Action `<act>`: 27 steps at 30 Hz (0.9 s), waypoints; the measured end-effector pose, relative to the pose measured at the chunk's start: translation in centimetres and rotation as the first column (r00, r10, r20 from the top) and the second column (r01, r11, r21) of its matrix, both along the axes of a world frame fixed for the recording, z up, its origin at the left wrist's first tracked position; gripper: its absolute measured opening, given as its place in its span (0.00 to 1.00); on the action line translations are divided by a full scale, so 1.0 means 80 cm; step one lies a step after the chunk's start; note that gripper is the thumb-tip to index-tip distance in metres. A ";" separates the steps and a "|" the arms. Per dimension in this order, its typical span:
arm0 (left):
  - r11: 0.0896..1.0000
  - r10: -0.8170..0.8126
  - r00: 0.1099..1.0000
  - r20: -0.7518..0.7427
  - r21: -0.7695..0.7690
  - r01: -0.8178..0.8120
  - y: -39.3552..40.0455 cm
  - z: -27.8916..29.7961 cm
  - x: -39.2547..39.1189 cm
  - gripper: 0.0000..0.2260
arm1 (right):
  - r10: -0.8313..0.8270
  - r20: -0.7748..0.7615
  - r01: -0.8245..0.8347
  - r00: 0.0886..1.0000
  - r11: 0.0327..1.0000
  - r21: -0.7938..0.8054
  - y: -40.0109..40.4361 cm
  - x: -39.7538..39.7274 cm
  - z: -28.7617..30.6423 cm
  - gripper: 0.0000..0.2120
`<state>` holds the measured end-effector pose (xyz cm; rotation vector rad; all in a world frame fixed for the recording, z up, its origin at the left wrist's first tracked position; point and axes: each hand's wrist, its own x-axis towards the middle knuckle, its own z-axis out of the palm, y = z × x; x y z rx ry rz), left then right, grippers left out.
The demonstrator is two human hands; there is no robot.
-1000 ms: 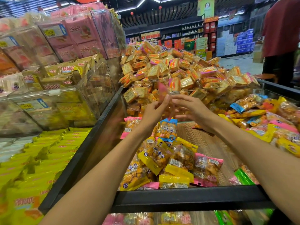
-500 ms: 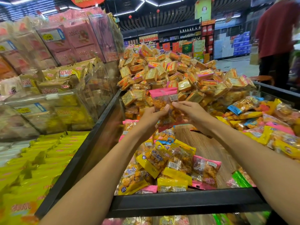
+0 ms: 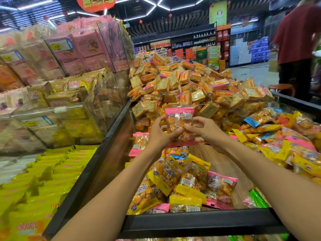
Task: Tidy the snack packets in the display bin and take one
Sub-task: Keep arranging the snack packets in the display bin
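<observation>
A pink-edged clear snack packet with orange pieces inside is held upright above the display bin. My left hand grips its left side, thumb across the front. My right hand pinches its right side. Below them, yellow-edged and pink-edged packets lie piled on the bin's wooden floor near the front rim. More pink packets lean at the bin's left wall.
A tall heap of orange cracker packs fills the back of the bin. Mixed yellow, blue and pink packets lie at the right. Clear bins with pink and yellow packs stand at the left. A person in a red shirt stands far right.
The pink packet, a blur between my hands a second ago, has turned upright and flat to the camera. Both hands have settled on its sides and stayed at about the same height.
</observation>
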<state>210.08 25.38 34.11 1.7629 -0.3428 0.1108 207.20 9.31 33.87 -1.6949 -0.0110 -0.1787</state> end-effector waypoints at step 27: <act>0.745 0.231 0.965 0.123 0.616 -0.257 0.048 -0.117 0.130 0.19 | -0.063 -0.038 0.006 0.997 0.588 -0.809 -0.164 -0.020 -0.013 0.07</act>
